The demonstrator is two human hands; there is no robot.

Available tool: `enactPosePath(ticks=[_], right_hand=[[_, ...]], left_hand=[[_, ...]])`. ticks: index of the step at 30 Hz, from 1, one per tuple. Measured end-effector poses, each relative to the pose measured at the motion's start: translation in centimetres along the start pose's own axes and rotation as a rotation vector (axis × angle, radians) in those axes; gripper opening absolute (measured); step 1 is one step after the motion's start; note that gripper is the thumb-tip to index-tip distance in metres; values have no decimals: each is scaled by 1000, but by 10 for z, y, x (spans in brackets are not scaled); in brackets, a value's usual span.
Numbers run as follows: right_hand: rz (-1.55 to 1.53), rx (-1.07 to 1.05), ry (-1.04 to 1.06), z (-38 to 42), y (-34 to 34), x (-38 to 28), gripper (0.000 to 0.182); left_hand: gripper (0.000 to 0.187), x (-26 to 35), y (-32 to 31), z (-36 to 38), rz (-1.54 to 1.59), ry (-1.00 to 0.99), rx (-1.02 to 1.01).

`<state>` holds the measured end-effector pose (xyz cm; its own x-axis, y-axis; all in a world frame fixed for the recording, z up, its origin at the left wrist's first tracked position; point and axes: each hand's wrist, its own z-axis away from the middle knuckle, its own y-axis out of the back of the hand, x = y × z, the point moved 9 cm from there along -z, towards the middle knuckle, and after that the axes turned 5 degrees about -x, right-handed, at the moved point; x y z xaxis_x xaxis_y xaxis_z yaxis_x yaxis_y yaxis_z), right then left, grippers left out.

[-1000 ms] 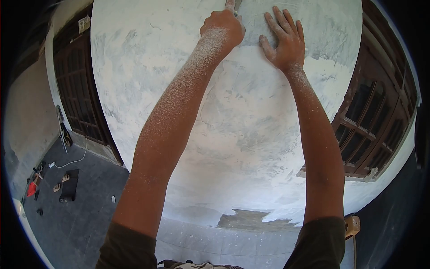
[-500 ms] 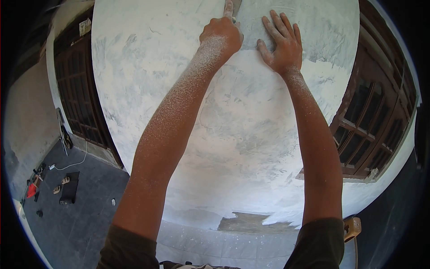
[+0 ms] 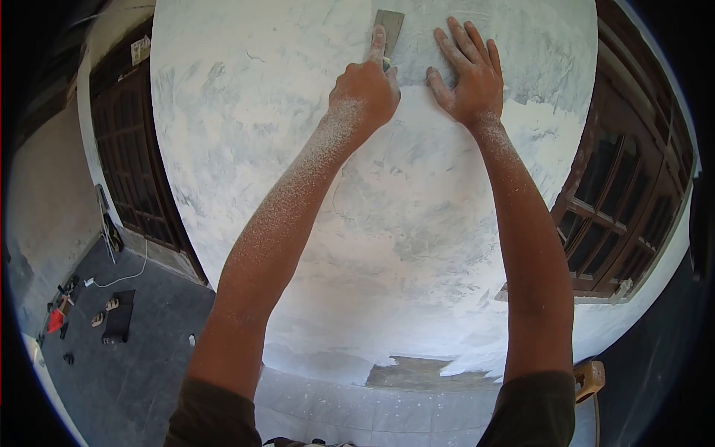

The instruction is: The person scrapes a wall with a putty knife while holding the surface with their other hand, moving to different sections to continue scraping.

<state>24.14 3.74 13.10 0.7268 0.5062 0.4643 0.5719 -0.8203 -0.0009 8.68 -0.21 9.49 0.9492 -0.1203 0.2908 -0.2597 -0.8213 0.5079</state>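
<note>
High on the wall (image 3: 417, 223), left hand (image 3: 365, 93) grips scraper (image 3: 389, 24)

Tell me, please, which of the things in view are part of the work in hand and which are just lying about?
In use:
- left hand, gripping the scraper
- right hand, flat on the wall

Lying about:
- sandals and dark mat on the floor
- white cable
- red item
- wooden doors
</note>
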Motion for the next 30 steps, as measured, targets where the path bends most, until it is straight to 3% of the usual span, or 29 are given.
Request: enactPosePath(ticks=[2,8,10,12,15,21,25,26,30], right_hand=[[-5,2,2,2,-1,0,63],[11,6,19,1,-3,0,62],[14,23,15,2,-3,1,62],[20,12,12,1,-2,0,62],[15,6,9,1,-1,-1,63],[3,18,7,2,-1,0,64],[3,24,12,1,-3,1,63],[0,24,12,1,-3,1,63],[16,12,12,1,-1,1,63]], left_hand=[[72,-8,-16,26,15,27,-87],[68,12,23,-27,205,61,-147],[67,5,6,-36,162,44,-166],[71,2,5,-12,15,20,37],[70,-10,-13,15,-19,13,2],[66,7,20,-45,34,68,-71],[69,8,11,-20,29,88,-79],[70,2,1,-10,-27,3,78],[69,-8,-10,-3,-58,17,58]])
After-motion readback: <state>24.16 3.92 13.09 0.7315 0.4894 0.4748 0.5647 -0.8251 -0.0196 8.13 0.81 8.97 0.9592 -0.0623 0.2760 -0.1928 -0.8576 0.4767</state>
